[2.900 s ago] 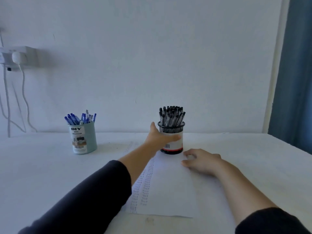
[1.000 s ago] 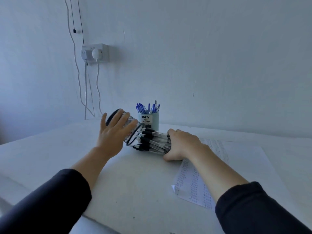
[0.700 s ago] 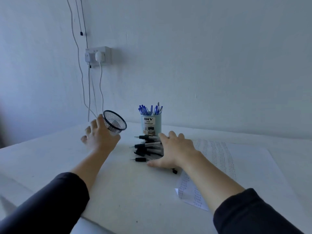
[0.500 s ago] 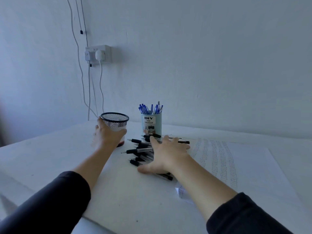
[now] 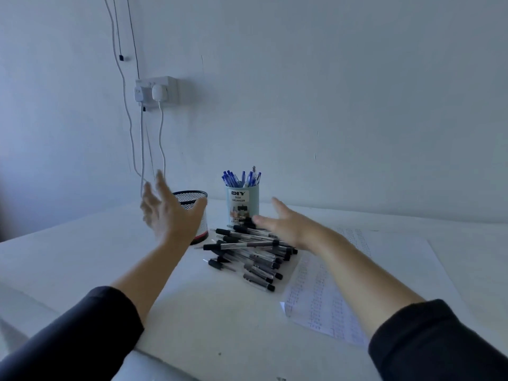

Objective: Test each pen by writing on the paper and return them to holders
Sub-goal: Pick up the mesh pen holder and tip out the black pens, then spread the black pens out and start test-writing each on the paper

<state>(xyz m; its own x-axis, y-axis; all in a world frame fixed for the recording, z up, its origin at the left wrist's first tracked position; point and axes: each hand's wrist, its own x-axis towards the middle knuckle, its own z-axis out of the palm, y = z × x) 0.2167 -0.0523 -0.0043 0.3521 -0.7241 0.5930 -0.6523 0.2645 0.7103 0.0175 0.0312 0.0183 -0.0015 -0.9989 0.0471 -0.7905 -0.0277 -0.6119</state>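
We record the left hand (image 5: 171, 213) raised above the surface, fingers spread and holding nothing, in front of the black wire-mesh pen holder with a white and red band (image 5: 193, 215), which stands upright with no pens showing above its rim. The right hand (image 5: 288, 225) is likewise spread, fingers straight, palm turned toward the left hand, hovering over the far edge of the heap of clear-barrelled pens with black caps (image 5: 250, 255); we cannot tell whether it touches them. That heap lies loose on the white surface (image 5: 82, 259), just right of the mesh holder and in front of the pale blue cylindrical organiser labelled "DIY" (image 5: 242, 206), which stands upright holding blue pens (image 5: 241, 178). To the right of the heap lies the white sheet of paper with columns of small marks (image 5: 330, 292), flat, partly beneath the right forearm. Dark sleeves (image 5: 82, 334) cover both lower arms. On the wall behind, a white socket with plugs (image 5: 156, 90) and hanging cables.
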